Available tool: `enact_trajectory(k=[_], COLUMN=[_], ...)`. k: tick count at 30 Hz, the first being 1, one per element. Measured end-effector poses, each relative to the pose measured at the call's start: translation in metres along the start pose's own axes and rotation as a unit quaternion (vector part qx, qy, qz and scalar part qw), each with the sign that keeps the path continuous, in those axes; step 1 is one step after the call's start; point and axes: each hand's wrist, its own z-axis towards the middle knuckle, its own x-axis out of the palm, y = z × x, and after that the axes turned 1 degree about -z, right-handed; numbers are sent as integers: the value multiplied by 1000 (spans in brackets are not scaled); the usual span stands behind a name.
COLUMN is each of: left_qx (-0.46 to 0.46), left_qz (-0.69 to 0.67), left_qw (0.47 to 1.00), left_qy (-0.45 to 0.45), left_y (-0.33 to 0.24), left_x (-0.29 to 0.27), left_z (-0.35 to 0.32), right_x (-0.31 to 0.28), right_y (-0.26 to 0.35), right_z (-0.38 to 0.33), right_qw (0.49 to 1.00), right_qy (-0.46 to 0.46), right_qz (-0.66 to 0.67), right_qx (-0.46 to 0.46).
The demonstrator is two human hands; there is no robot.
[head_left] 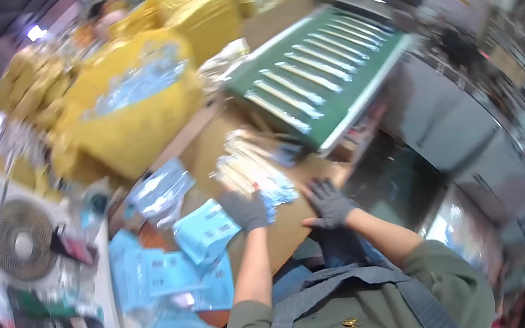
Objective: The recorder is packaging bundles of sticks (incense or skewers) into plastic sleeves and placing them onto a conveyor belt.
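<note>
Flat green conveyor belt [338, 117]: row of pale, clear-wrapped sticks [313, 73], apparently uncollected. Brown flat bench [282, 238]: pile of similar sticks [255, 169], apparently gathered. Grey-gloved right hand [329, 205]: fingers spread. Grey-gloved left hand [245, 210]: at pile's lower edge; finger closure indeterminate.

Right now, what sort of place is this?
Probably a packing workshop: a flat green conveyor belt bears slender pale wrapped sticks, light-blue plastic packets lie piled, and a large yellow sack stands behind them.

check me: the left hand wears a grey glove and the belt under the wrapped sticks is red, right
The belt under the wrapped sticks is green, not red, as the head view shows; the left hand does wear a grey glove.
</note>
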Motion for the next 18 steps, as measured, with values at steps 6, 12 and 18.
enact_trajectory(k=[6, 12, 18], left_qx=[33, 36, 36], left_qz=[20, 43, 41], left_qw=[997, 997, 997], left_qy=[-59, -58, -49], left_y=[-11, -8, -17], left_x=[-12, -16, -21], left_z=[-11, -10, -12], right_x=[-17, -12, -21], right_y=[0, 2, 0], right_z=[0, 2, 0], right_qw=[999, 1000, 1000], right_qy=[-9, -1, 4], right_qz=[-27, -10, -8], right_qx=[-39, -28, -27])
